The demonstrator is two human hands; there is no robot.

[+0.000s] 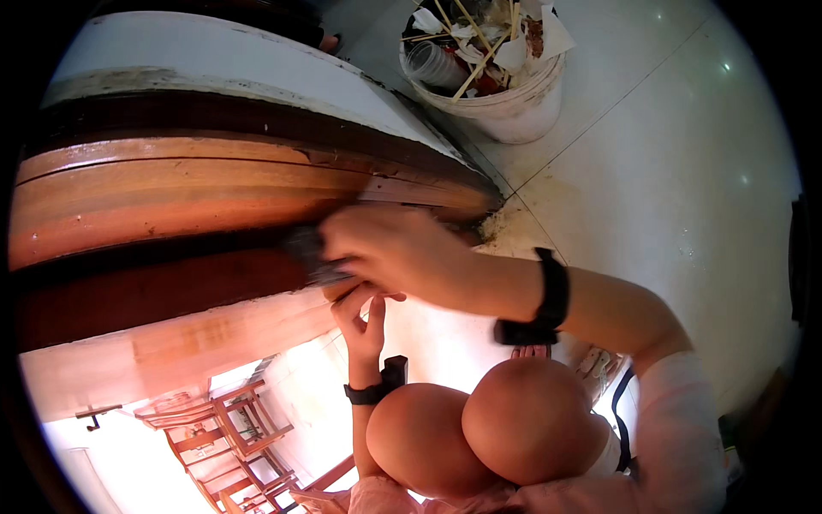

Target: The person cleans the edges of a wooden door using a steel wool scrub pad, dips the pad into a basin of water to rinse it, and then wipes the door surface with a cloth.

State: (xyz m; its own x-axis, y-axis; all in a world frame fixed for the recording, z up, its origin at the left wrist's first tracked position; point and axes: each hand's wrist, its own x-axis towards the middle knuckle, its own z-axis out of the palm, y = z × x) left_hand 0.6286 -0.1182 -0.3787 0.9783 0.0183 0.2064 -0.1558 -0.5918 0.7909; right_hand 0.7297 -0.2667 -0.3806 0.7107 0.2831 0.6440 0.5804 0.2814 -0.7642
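Observation:
My right hand (392, 247) is closed on a dark, blurred cloth-like pad (314, 256), which lies against the edge of a wooden door frame (192, 186). The hand is smeared by motion. Just below it, my left hand (361, 315) is raised near the lower end of the frame, thumb and fingers curved; its fingertips are partly hidden behind the right hand, so I cannot tell whether it grips the wood. Black straps with small devices circle both wrists. Dark red wood (160, 295) runs along the frame's inner side.
A white bucket (514, 115) full of rubbish, with wooden sticks and plastic cups, stands on the tiled floor (642, 160). Dirt (514, 228) lies by the frame's foot. Wooden chairs (237, 430) stand beyond the doorway. My bent knees (533, 417) are close below my hands.

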